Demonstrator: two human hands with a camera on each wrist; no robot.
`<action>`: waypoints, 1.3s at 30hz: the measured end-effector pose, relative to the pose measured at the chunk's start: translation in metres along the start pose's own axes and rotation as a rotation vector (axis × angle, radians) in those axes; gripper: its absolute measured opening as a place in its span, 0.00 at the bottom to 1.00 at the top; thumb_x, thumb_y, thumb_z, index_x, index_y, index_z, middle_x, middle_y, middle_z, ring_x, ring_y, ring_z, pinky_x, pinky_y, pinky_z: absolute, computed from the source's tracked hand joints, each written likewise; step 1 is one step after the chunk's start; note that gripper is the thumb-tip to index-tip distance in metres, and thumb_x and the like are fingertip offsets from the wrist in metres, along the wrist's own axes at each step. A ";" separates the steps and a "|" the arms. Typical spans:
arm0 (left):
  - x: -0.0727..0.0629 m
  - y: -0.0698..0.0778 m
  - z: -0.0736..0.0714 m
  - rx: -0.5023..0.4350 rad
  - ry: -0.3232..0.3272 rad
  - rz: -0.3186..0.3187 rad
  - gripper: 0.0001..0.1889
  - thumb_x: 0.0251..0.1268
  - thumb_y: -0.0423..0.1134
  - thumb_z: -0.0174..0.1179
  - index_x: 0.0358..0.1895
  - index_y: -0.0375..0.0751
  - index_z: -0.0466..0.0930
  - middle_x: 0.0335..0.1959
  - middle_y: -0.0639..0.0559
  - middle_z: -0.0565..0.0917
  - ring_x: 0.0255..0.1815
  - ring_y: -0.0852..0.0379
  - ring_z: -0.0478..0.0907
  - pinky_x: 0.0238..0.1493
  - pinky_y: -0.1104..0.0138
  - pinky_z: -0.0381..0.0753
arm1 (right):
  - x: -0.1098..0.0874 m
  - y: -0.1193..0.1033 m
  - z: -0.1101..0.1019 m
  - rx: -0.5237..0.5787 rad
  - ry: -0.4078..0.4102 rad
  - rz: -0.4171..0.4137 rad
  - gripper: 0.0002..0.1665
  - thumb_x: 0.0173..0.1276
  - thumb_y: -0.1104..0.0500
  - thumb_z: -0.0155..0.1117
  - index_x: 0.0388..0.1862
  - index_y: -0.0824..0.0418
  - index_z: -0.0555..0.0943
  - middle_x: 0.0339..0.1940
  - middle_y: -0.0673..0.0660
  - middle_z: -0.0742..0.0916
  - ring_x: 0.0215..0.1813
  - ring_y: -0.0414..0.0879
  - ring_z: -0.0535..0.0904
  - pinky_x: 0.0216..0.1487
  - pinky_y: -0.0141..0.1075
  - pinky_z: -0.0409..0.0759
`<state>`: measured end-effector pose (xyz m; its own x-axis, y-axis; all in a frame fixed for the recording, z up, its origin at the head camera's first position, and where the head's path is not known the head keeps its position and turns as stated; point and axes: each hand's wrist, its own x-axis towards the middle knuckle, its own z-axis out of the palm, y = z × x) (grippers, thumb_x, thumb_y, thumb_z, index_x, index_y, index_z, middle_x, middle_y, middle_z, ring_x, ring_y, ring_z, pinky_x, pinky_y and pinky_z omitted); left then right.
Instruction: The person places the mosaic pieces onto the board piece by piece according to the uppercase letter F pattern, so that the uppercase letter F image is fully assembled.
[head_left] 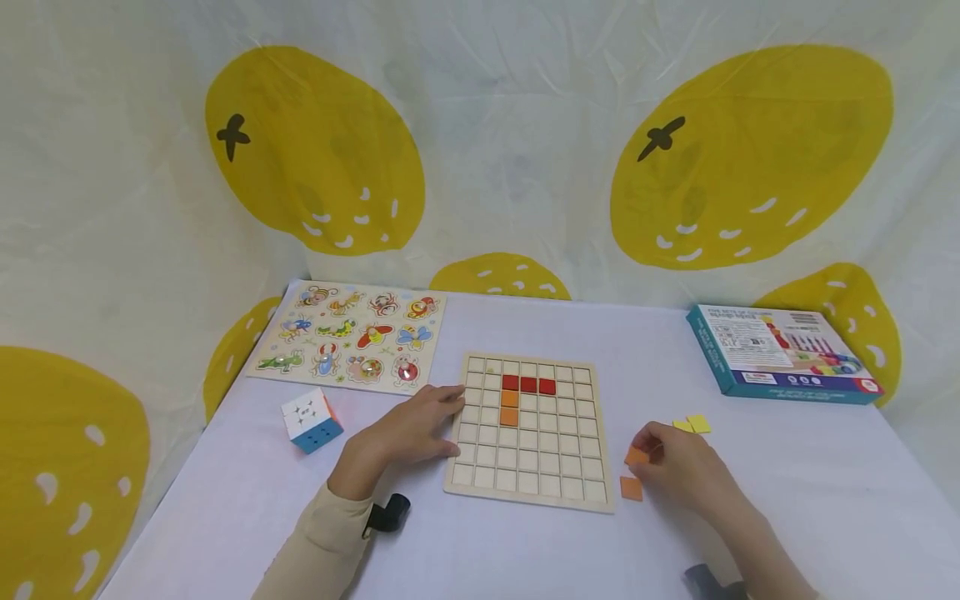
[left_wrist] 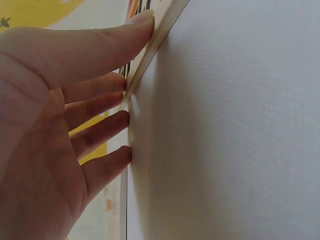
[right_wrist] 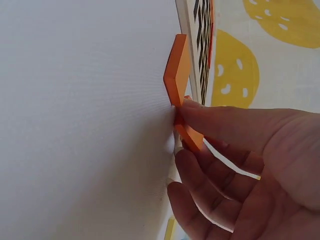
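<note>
A wooden grid board (head_left: 550,450) lies in the middle of the table. Set in its cells are three red square tiles (head_left: 528,385) in a row, with two orange tiles (head_left: 509,417) below the leftmost one. My left hand (head_left: 412,425) rests along the board's left edge, thumb and fingertips at the rim (left_wrist: 159,42), fingers spread. Right of the board, my right hand (head_left: 684,467) pinches an orange square tile (right_wrist: 191,137) between thumb and fingers, low over the table. Another orange tile (head_left: 631,488) lies just in front of it.
Two yellow tiles (head_left: 698,424) lie beyond the right hand. A teal-edged game box (head_left: 780,354) sits at the back right. To the left are a puzzle cube (head_left: 311,419) and a wooden insect puzzle board (head_left: 352,337). A fruit-patterned curtain (head_left: 517,167) hangs behind the table.
</note>
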<state>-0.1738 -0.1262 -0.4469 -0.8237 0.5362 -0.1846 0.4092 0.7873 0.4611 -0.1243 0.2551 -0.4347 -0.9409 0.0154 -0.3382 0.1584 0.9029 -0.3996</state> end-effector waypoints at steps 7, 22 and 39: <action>0.000 0.000 0.001 -0.003 0.004 -0.010 0.39 0.61 0.46 0.73 0.74 0.39 0.70 0.81 0.51 0.64 0.81 0.47 0.62 0.78 0.53 0.68 | -0.002 -0.003 -0.003 0.055 0.114 -0.078 0.07 0.67 0.56 0.72 0.43 0.54 0.85 0.40 0.50 0.90 0.45 0.47 0.84 0.51 0.48 0.86; 0.001 -0.001 0.003 0.016 0.003 -0.010 0.40 0.60 0.47 0.73 0.75 0.41 0.69 0.82 0.51 0.63 0.81 0.48 0.62 0.79 0.54 0.68 | 0.002 -0.037 0.001 0.169 0.187 -0.189 0.15 0.70 0.59 0.69 0.55 0.57 0.83 0.52 0.57 0.87 0.43 0.45 0.84 0.38 0.27 0.83; 0.001 -0.001 0.001 0.006 0.003 -0.004 0.39 0.60 0.46 0.73 0.74 0.39 0.70 0.81 0.50 0.64 0.81 0.45 0.61 0.79 0.52 0.67 | 0.008 -0.076 0.036 0.244 0.174 -0.468 0.15 0.61 0.68 0.74 0.48 0.65 0.90 0.52 0.60 0.90 0.51 0.53 0.89 0.44 0.34 0.90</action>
<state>-0.1748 -0.1263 -0.4483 -0.8266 0.5320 -0.1836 0.4080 0.7912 0.4556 -0.1329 0.1717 -0.4374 -0.9599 -0.2738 0.0601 -0.2428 0.7049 -0.6665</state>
